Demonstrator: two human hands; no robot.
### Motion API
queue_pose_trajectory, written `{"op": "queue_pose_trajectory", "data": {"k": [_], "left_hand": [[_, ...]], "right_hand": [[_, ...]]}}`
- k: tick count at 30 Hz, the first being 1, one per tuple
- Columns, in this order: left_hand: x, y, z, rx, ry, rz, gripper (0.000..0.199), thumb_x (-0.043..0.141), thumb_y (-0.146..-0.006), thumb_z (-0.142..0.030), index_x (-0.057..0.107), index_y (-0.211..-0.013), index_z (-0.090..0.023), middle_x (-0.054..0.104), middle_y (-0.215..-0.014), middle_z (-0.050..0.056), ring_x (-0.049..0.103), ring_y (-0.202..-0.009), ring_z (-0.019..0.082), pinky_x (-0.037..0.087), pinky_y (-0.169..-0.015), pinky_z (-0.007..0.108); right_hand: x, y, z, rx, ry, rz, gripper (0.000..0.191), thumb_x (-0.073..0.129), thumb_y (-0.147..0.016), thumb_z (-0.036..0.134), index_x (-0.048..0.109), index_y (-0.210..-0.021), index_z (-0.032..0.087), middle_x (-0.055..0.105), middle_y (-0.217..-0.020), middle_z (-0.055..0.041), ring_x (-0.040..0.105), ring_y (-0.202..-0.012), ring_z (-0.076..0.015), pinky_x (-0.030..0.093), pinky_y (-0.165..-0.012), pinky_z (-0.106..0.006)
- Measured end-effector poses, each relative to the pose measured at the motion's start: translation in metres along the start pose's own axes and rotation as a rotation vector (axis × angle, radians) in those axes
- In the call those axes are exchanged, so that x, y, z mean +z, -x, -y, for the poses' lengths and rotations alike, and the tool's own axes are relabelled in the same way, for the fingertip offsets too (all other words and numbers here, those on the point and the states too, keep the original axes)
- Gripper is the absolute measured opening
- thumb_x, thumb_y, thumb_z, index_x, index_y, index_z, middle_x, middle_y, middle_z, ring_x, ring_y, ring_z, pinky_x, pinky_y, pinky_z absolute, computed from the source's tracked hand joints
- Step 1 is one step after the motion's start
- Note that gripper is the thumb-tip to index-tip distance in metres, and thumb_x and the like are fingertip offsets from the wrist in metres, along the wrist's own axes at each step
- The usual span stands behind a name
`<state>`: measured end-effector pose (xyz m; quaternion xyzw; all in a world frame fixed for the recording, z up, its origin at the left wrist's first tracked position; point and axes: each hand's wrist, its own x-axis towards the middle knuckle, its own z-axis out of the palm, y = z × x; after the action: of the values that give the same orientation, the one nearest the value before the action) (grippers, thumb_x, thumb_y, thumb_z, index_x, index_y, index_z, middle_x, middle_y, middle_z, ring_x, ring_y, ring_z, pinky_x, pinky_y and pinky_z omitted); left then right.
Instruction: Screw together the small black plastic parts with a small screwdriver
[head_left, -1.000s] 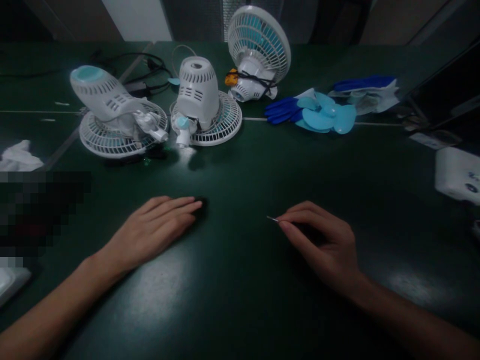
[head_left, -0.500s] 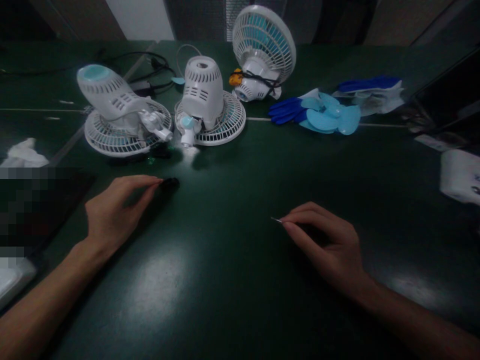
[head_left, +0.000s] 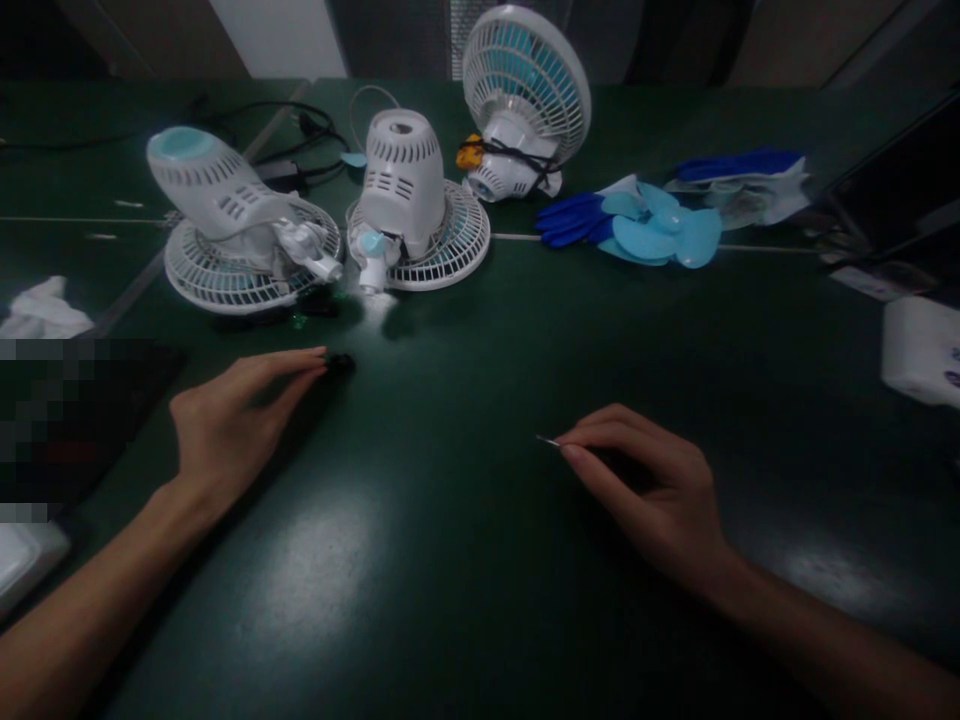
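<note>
At the left of the head view, my left hand [head_left: 229, 415] pinches a small black object [head_left: 343, 363] between thumb and fingertips, close to the table top. Its exact kind is too dark to make out. Across the table, my right hand [head_left: 649, 480] is closed in a pinch on a thin, short metal piece [head_left: 547, 440] whose tip points left. Just beyond my left hand lie two white fans, a left one [head_left: 232, 215] and a middle one [head_left: 405, 190], both with their grilles down on the table.
A third fan [head_left: 525, 95] stands tilted at the back. Right of it lie blue gloves [head_left: 574, 220] and a light blue fan blade [head_left: 660, 230]. Black cables [head_left: 315, 130] run at back left. A white box [head_left: 922, 350] sits at the right edge, white cloth [head_left: 46, 310] at the left.
My right hand has shifted very slightly left with the metal piece. My left hand keeps its pinch in nearly the same place. The view has moved a little.
</note>
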<state>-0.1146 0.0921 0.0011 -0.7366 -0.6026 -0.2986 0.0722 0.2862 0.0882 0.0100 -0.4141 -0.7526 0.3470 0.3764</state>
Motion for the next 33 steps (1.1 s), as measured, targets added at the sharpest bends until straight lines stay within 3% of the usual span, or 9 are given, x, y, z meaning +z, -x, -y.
{"op": "queue_pose_trajectory", "data": {"k": [6,9,16,22,27,33], "left_hand": [[-0.001,-0.005,-0.006,-0.116,-0.022,0.091,0.025,0.071,-0.098,-0.04,0.077,-0.117,-0.025,0.081,-0.114,0.0,0.079,-0.092,0.022,0.061,-0.086,0.033],[-0.002,-0.004,-0.009,-0.11,-0.006,0.045,0.025,0.071,-0.097,-0.039,0.078,-0.115,-0.024,0.081,-0.115,0.001,0.079,-0.093,0.023,0.061,-0.086,0.034],[0.001,-0.003,-0.01,-0.079,-0.009,0.095,0.024,0.071,-0.097,-0.037,0.078,-0.117,-0.025,0.081,-0.115,0.0,0.079,-0.092,0.02,0.06,-0.087,0.031],[-0.003,-0.011,0.021,-0.269,-0.124,0.055,0.034,0.069,-0.098,-0.044,0.078,-0.122,-0.022,0.081,-0.113,0.002,0.078,-0.094,0.023,0.058,-0.092,0.034],[-0.009,-0.016,0.054,-0.288,-0.084,-0.003,0.036,0.067,-0.098,-0.044,0.078,-0.119,-0.018,0.079,-0.119,0.006,0.076,-0.103,0.026,0.057,-0.1,0.041],[-0.013,-0.021,0.059,-0.308,-0.093,0.003,0.038,0.066,-0.097,-0.045,0.078,-0.118,-0.015,0.078,-0.118,0.009,0.075,-0.102,0.026,0.057,-0.098,0.041]], "right_hand": [[0.0,-0.003,0.003,0.005,-0.004,0.002,0.012,0.068,-0.098,0.019,0.076,-0.105,0.025,0.073,-0.097,-0.0032,0.071,-0.083,-0.0173,0.059,-0.066,-0.03],[0.0,-0.003,0.003,0.006,-0.008,0.001,0.012,0.067,-0.098,0.019,0.076,-0.104,0.025,0.072,-0.096,-0.0032,0.071,-0.082,-0.0173,0.059,-0.064,-0.03],[0.0,-0.002,0.001,0.0,0.0,0.005,0.011,0.068,-0.098,0.019,0.075,-0.105,0.025,0.072,-0.097,-0.0028,0.07,-0.083,-0.0163,0.058,-0.067,-0.029],[0.0,-0.002,0.0,0.008,-0.018,0.01,0.011,0.068,-0.098,0.018,0.075,-0.104,0.024,0.072,-0.098,-0.003,0.07,-0.084,-0.0162,0.058,-0.067,-0.029],[0.0,-0.003,0.002,-0.001,-0.014,0.003,0.011,0.069,-0.098,0.019,0.075,-0.104,0.025,0.073,-0.096,-0.0027,0.07,-0.081,-0.0163,0.058,-0.065,-0.029],[-0.001,0.0,0.0,0.01,-0.026,0.015,0.012,0.068,-0.098,0.019,0.075,-0.106,0.025,0.072,-0.098,-0.0034,0.071,-0.084,-0.0178,0.06,-0.068,-0.031]]}}
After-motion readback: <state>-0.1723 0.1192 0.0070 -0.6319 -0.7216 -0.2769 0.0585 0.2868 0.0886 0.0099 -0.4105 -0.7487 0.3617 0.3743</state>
